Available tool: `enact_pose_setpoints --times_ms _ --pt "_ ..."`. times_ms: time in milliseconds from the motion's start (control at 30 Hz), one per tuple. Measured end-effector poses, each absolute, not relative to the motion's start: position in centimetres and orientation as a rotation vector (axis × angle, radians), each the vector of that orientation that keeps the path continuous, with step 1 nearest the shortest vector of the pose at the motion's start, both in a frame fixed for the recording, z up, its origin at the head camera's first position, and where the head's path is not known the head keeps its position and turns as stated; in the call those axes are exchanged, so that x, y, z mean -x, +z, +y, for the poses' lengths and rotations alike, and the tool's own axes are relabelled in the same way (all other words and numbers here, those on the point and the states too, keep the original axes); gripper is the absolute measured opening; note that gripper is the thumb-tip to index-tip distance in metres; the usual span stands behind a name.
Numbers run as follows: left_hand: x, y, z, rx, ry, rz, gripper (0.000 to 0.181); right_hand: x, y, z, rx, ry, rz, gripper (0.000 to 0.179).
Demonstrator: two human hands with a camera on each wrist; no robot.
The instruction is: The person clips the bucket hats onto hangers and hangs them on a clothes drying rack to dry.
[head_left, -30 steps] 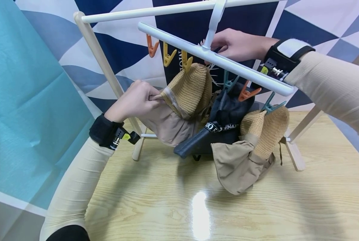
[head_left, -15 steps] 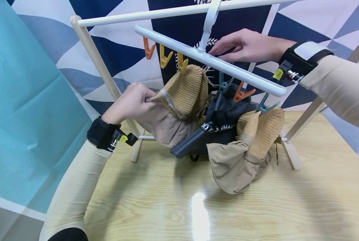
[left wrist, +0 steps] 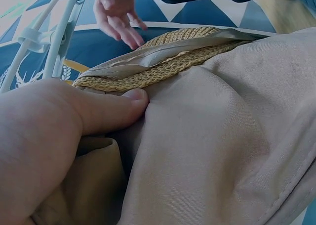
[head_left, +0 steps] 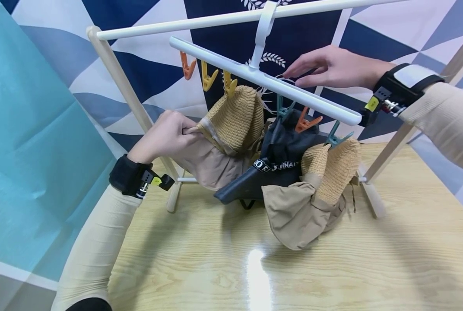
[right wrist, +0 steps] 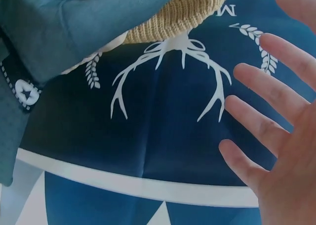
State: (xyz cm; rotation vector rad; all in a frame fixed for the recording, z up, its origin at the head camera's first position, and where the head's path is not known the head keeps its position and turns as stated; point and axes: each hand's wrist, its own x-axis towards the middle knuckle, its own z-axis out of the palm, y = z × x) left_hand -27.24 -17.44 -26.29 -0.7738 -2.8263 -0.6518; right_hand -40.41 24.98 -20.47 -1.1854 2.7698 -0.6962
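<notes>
My left hand (head_left: 165, 136) pinches the beige cloth brim of a woven sun hat (head_left: 237, 119), which hangs from a yellow clip (head_left: 229, 84). In the left wrist view the thumb presses the cloth brim (left wrist: 212, 136) just below the straw-coloured knit edge (left wrist: 163, 71). My right hand (head_left: 334, 69) is held behind the white hanger bar (head_left: 270, 82), holding nothing; its fingers are spread in the right wrist view. Beside the hat hang a dark hat (head_left: 282, 151) with a lettered band and another tan woven hat (head_left: 313, 190), both under clips.
The white hanger hook (head_left: 264, 28) sits on the white rail (head_left: 146, 29) of a wooden stand (head_left: 116, 77). An orange clip (head_left: 187, 65) and a yellow clip (head_left: 207, 77) hang at the bar's left end. Below lies a wood-grain table (head_left: 200, 259); a patterned cloth covers the back.
My right hand has drawn away from the hanger's middle, moving right and slightly down, its fingers loosening. The left hand keeps its pinch on the hat brim. The whole head view has shifted slightly.
</notes>
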Motion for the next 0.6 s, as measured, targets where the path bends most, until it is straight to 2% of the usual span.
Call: enact_pose_setpoints --times_ms 400,600 --pt "27.4 -26.5 -18.2 0.747 -0.658 -2.833 0.047 39.9 -21.3 27.6 1.189 -0.697 2.829 0.041" --pt "27.5 -26.7 -18.7 0.717 -0.678 -2.843 0.058 39.6 -22.2 28.3 1.175 -0.764 2.823 0.04"
